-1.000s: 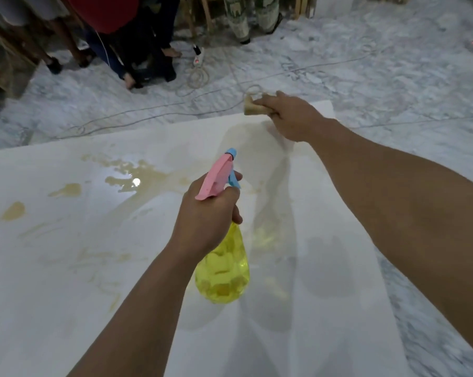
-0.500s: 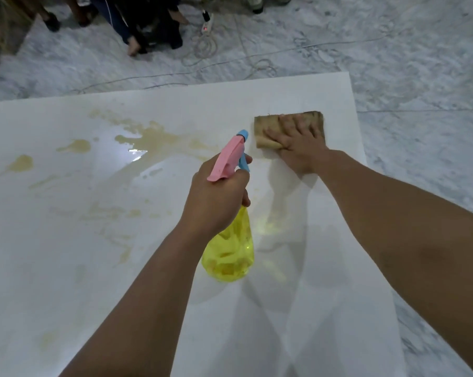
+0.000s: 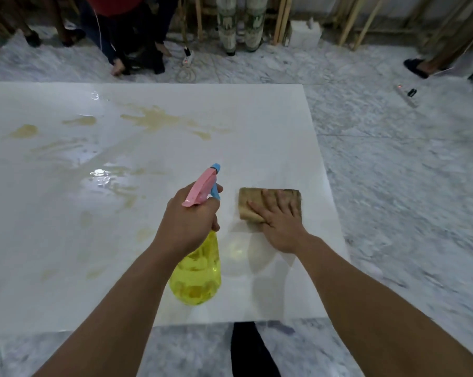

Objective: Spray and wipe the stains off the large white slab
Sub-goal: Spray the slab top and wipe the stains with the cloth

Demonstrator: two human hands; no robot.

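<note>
The large white slab (image 3: 270, 131) lies flat on the floor and fills most of the view. Yellow-brown stains (image 3: 161, 119) spread over its far middle and left, with wet glare near the centre. My left hand (image 3: 191, 221) grips the neck of a yellow spray bottle (image 3: 195, 278) with a pink and blue trigger head, held above the slab. My right hand (image 3: 280, 221) presses flat on a tan sponge (image 3: 250, 204) that lies on the slab near its right side.
Grey marbled floor (image 3: 406, 186) surrounds the slab. Beyond its far edge stand people's legs and feet (image 3: 121, 50), a power strip with cable (image 3: 187, 59) and wooden poles. Another power strip (image 3: 406, 95) lies at the right. My dark trouser leg (image 3: 249, 349) shows at the near edge.
My right hand has dragged the sponge from the slab's far edge back toward me along the right side. The left hand keeps hold of the bottle. The view has tilted up.
</note>
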